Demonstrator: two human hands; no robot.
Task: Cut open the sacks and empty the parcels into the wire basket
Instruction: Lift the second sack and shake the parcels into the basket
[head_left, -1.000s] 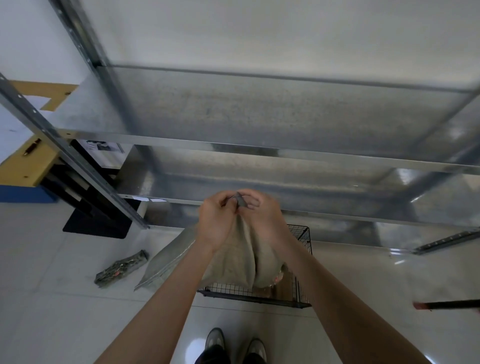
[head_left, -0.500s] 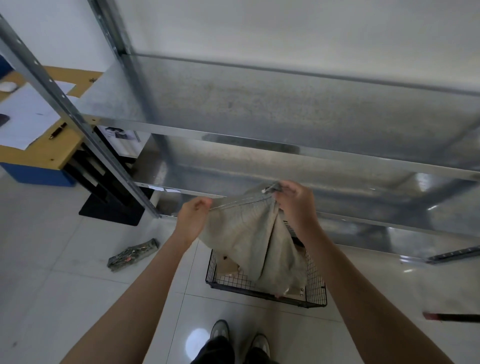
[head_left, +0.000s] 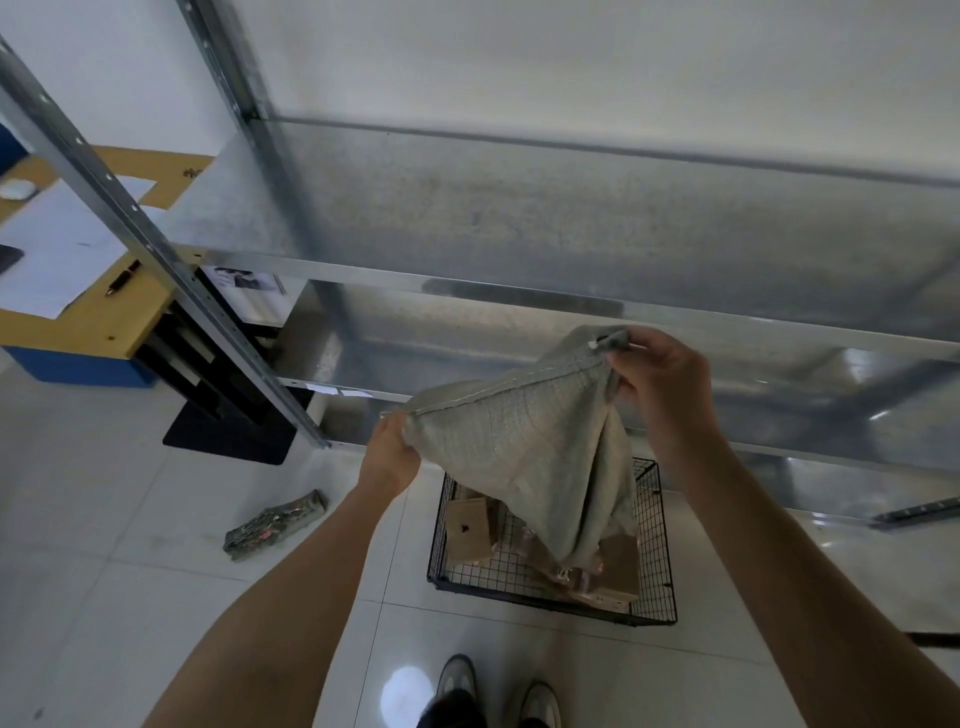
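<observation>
- Left hand (head_left: 389, 460) gripped one seamed corner of the sack (head_left: 524, 457); right hand (head_left: 662, 389), higher, pinched the other.
- Sack hung below both hands, tail inside the wire basket (head_left: 657, 540) among parcels (head_left: 470, 527).
- Shelf edge (head_left: 467, 292) ran close beyond the right hand.

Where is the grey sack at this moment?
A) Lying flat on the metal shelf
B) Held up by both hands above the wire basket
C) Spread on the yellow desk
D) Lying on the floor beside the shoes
B: the left hand and right hand grip the sack by its stitched edge, and it hangs over the wire basket.
</observation>
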